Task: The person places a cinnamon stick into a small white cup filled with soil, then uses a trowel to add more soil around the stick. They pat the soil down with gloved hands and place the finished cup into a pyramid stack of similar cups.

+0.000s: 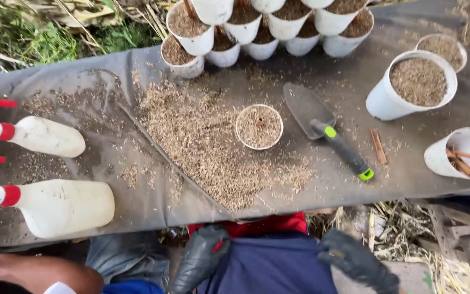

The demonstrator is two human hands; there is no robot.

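Our gloved left hand (201, 261) and right hand (357, 261) hang loosely curled, holding nothing, below the bench edge. The filled cup (259, 126) sits just left of the trowel (322, 128); we judge picking up comes next.

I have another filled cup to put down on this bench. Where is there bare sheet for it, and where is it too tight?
Bare grey sheet shows between the trowel and the large tilted cup, and along the near edge right of the trowel's handle. Some room lies between the two spray bottles and the husk pile. The stacked cups crowd the far edge. Both gloved hands are below the bench.
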